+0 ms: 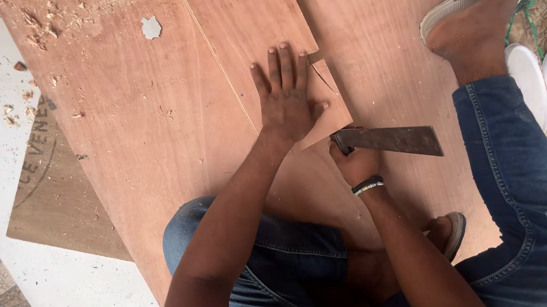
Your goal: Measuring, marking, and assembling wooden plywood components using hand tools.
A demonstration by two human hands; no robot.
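Saw blade (391,141) juts sideways from right hand (354,164) grip.

panel (254,33): reddish-brown plywood piece, flat on a larger sheet, one corner pointing toward the person, pinned under the left hand.
cut: a thin slit runs in from the panel's right edge beside the fingertips.
saw (391,141): dark, rusty tapering blade, roughly level, handle end in the right fist, lying at the panel's near corner.
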